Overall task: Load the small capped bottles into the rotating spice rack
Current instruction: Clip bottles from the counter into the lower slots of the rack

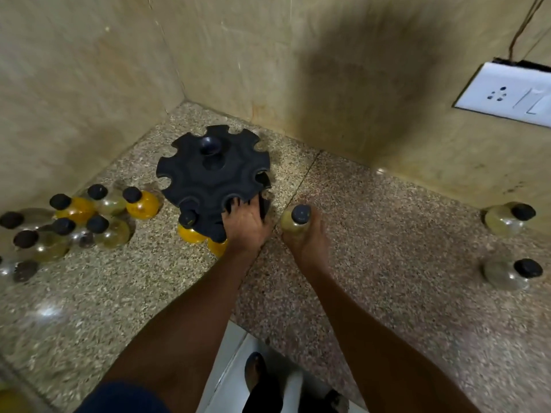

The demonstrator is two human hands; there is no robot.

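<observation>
A speckled stone desk (387, 263) spreads under and around the hands, with a thin seam (293, 186) running away from between them to the wall. Beige walls (104, 70) meet in a corner beyond the hands. High to the right of the hands, a white socket plate (507, 93) sits on the wall, with dark wires (521, 28) rising from its top edge. Below the forearms, feet (256, 374) stand on a pale floor (220, 368).

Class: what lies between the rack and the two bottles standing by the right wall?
In the head view: the right hand gripping a pale bottle; beyond that, bare counter.
</observation>
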